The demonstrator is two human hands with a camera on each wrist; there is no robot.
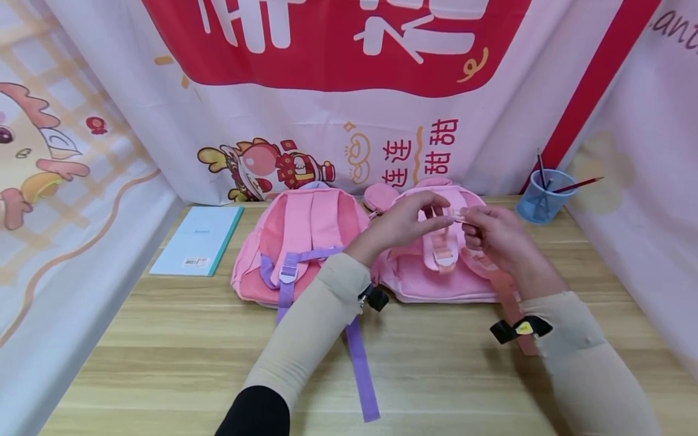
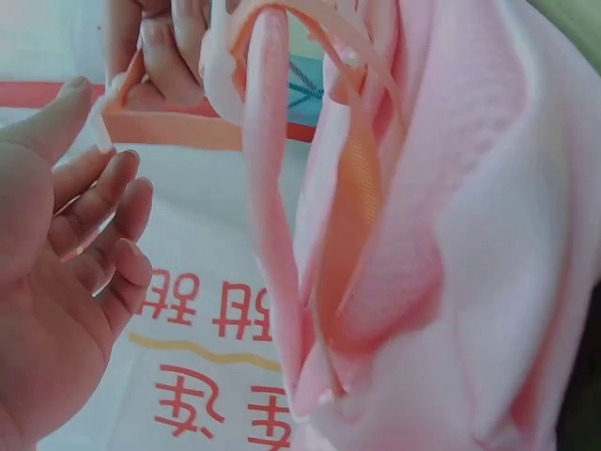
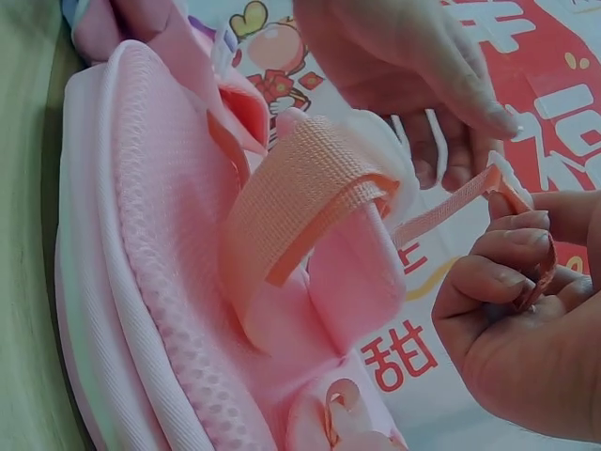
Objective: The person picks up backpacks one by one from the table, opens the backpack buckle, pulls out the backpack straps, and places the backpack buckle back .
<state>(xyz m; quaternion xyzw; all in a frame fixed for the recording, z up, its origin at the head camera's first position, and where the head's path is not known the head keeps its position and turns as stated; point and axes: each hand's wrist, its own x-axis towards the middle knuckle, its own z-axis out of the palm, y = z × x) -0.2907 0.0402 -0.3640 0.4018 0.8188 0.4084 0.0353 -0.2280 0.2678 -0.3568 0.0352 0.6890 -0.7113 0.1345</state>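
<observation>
A pink backpack (image 1: 414,281) lies with its shoulder straps facing up. My right hand (image 1: 498,239) pinches a thin orange strap (image 3: 451,209) with a small white buckle piece (image 3: 504,174) at its end. Facing it, my left hand (image 1: 406,221) has its thumb and fingers apart, loosely bent, with the fingertips close to the white piece. Wider orange webbing (image 3: 300,188) loops through a white plastic fitting on the padded shoulder strap (image 3: 357,258). In the left wrist view, the left palm (image 2: 47,329) is turned towards the camera.
Left of this bag lies a second pink backpack (image 1: 297,221) with purple straps (image 1: 360,369) trailing over the wooden table (image 1: 163,357). A light blue notebook (image 1: 199,239) is at the back left. At the back right, a blue cup (image 1: 537,206) holds pencils. Printed cloth (image 1: 305,109) hangs behind.
</observation>
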